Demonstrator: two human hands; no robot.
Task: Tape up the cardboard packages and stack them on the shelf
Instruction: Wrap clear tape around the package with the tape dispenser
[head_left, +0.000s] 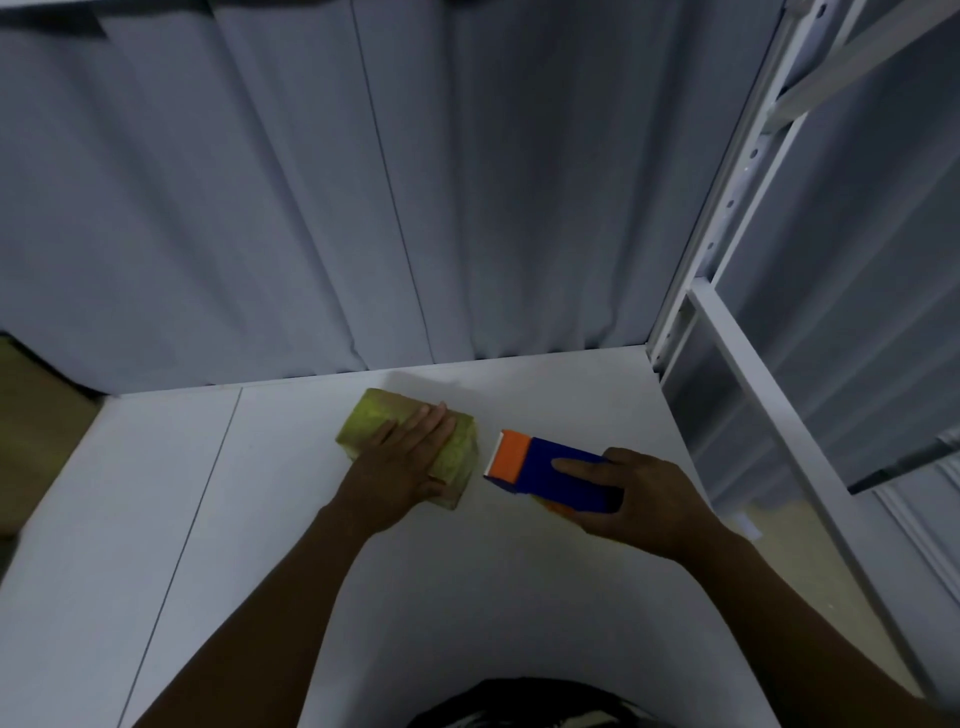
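Pressing flat on the cardboard package (371, 421), the left grip (402, 457) has its fingers (434, 423) straight and spread apart. They lie across the top face and the palm covers the near half. The package sits on the white worktop (260, 519), a little back from the middle, turned at a slant, and its far left corner shows clear of the hand. It looks yellow-green in this dim light.

Over on the other side, the right grip (644, 499) is clamped on the tape dispenser (550, 460). The thumb lies along the blue top and the other fingers curl under the rear end. The orange nose of the dispenser points at the package's right edge and sits just beside it. A thin strip of worktop shows between them, so they're apart, not touching. I cannot tell whether the dispenser rests on the worktop or hangs just above it.

So the package is under the left palm, and it's off the front of the dispenser in the right.

Behind the worktop hangs a grey curtain (467, 182) in long folds. At the right rises the white metal shelf frame (727, 322), well apart from the package.
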